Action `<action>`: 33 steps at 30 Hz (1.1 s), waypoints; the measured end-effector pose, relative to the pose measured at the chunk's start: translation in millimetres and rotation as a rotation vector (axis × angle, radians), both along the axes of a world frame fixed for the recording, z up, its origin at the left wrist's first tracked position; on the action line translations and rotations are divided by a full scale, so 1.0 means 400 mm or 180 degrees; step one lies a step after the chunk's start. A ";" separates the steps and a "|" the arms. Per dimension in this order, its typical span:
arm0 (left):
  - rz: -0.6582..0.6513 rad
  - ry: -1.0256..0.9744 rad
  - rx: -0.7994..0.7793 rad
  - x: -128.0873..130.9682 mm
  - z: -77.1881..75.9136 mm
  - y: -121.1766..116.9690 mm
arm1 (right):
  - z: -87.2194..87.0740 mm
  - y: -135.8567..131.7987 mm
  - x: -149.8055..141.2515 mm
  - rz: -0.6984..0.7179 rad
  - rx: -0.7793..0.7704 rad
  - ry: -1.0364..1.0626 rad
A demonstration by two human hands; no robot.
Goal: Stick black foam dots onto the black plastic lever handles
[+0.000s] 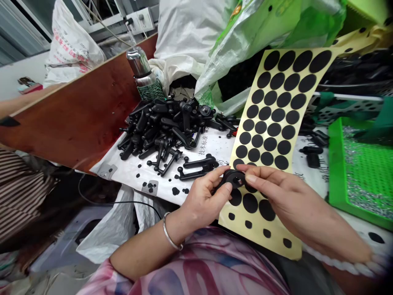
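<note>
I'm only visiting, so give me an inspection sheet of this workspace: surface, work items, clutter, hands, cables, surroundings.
Surface: white printed sheet, spotted black.
Work items: round black part with a centre hole, in the hands; yellow sheet with rows of black discs, beneath them; heap of slender black parts.
Clutter: shiny metal flask with a green mesh sleeve; rectangular green plastic tray holding small silvery pieces.
Hands: left hand grips the round part; right hand has fingertips at its edge.
Cables: thin black cable below the surface's edge; plugs in a white power outlet.
Surroundings: reddish-brown board; white bag with red print.
</note>
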State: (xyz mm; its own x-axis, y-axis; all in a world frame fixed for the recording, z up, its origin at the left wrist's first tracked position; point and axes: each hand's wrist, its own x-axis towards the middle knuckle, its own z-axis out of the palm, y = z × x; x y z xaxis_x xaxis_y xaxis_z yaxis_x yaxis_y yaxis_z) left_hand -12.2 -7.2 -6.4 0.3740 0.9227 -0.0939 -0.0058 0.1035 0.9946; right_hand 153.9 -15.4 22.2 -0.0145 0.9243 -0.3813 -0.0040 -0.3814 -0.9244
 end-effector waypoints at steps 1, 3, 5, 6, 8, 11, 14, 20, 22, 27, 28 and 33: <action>0.0004 0.0008 -0.0007 0.000 0.000 0.000 | -0.004 0.001 0.001 0.0005 0.0102 -0.0092; 0.0003 0.0039 -0.0017 0.000 0.000 -0.001 | -0.009 0.002 0.000 -0.0003 0.0322 -0.0290; 0.0003 0.0067 -0.0028 0.001 0.001 -0.002 | -0.012 0.003 -0.003 -0.0027 0.0466 -0.0481; 0.0010 0.0066 -0.0036 0.001 0.001 -0.002 | -0.013 0.003 -0.004 -0.0039 0.0513 -0.0554; 0.0020 0.0058 -0.0062 0.001 0.003 -0.002 | -0.016 0.003 -0.008 -0.0074 0.0607 -0.0651; 0.0033 0.0069 -0.0125 0.001 0.005 0.001 | -0.024 0.004 -0.011 -0.0123 0.0869 -0.0804; 0.0053 0.0068 -0.0215 0.001 0.009 0.002 | -0.034 0.005 -0.013 -0.0200 0.1145 -0.1072; 0.0111 0.0073 -0.0319 0.004 0.003 -0.003 | -0.047 0.003 -0.017 -0.0194 0.1769 -0.1709; 0.0105 0.0043 -0.0324 0.005 -0.001 -0.003 | -0.050 0.001 -0.017 -0.0177 0.2105 -0.1955; 0.0184 0.0017 -0.0531 0.010 0.007 0.000 | -0.043 -0.003 -0.014 -0.0370 0.2008 -0.2266; 0.0188 -0.0005 -0.0566 0.011 0.012 0.000 | -0.040 -0.002 -0.014 -0.0331 0.1795 -0.2033; 0.0124 -0.0075 -0.0435 0.015 0.030 -0.003 | -0.016 0.005 -0.015 0.0106 0.1312 -0.0757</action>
